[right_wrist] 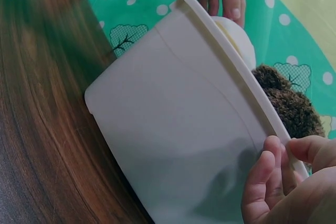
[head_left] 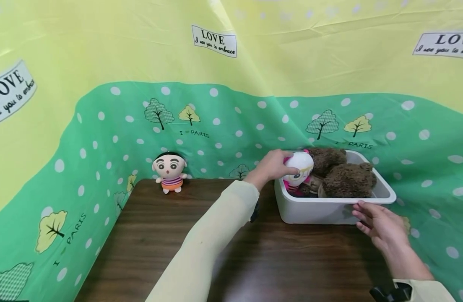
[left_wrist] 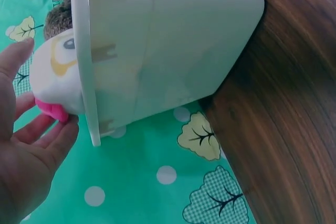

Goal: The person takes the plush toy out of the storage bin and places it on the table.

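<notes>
Pale sleeve (head_left: 206, 239), left arm, nearest to us: extended obliquely across the table (head_left: 163, 239) toward the upper right. Left hand (head_left: 272, 167), one: thumb against the face of the white-headed doll (head_left: 304, 161), fingers curled about its far side; we record them as gripping it. Doll's location: inside the white bin (head_left: 318, 212), at its left end, head above the rim. Right hand (head_left: 388, 228), one: forearm rising from the lower right, black strap (head_left: 397, 291) at the wrist, thumb and fingers pinching the bin's front rim near its right corner. Also in the bin, just beside the doll: brown plush toys (head_left: 348, 180), lower parts hidden. Well apart, at the table's back left: black-haired doll (head_left: 169, 168), striped top, touched by neither hand. Backing: printed cloth (head_left: 141, 42), green and yellow. Step in hand, as we judge it: settling the white-headed doll among the plush toys, though a lift would look the same to us. Next move, we think, calls for loosening the left fingers without dragging the head, the right hand steadying the rim meanwhile.
</notes>
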Tool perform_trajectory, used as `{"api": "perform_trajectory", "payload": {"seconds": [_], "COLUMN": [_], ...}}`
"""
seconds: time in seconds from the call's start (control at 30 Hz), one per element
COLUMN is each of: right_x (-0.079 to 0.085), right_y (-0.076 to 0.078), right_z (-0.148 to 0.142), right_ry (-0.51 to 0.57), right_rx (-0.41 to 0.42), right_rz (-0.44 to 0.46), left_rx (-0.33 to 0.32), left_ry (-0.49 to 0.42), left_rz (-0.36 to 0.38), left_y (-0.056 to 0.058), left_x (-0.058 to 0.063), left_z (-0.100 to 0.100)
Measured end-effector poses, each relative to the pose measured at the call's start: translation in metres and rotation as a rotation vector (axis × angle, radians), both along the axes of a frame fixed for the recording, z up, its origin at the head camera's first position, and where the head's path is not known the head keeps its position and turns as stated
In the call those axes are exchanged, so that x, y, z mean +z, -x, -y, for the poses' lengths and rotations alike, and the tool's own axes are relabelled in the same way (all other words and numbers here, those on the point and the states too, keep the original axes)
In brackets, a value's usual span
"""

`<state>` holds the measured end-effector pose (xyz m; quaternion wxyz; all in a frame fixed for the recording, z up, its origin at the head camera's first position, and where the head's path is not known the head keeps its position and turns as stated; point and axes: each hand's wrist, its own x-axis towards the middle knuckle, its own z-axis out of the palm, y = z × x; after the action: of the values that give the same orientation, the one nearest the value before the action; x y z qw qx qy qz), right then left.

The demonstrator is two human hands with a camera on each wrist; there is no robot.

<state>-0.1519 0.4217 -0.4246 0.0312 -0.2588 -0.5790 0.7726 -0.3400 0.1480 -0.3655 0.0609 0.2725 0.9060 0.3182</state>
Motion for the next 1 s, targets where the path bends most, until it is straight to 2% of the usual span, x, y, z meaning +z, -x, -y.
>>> {"api": "perform_trajectory", "payload": {"seconds": [0.23,0.5,0.77,1.0], "right_x": [-0.001,0.001,0.001,0.003], "right_y": [0.001,0.001,0.001,0.001], "right_z": [0.0,-0.002,-0.003,-0.003], "right_ry": [0.0,0.023,0.021,0.029], "right_rx": [0.005,0.022,0.028,0.033], "right_rz": [-0.003,-0.003,0.004,0.011], "left_rx": [0.07,0.12,0.13,0.114], "left_ry": [0.046,0.036,-0.022,-0.069], "left_rz": [-0.049,-0.079,-0.114,-0.111], "left_y": [-0.004,-0.005,-0.004,-0.004], "left_x": [-0.002,-0.003,-0.009,-0.008], "left_z": [-0.009,-0.013,-0.012,-0.01]}}
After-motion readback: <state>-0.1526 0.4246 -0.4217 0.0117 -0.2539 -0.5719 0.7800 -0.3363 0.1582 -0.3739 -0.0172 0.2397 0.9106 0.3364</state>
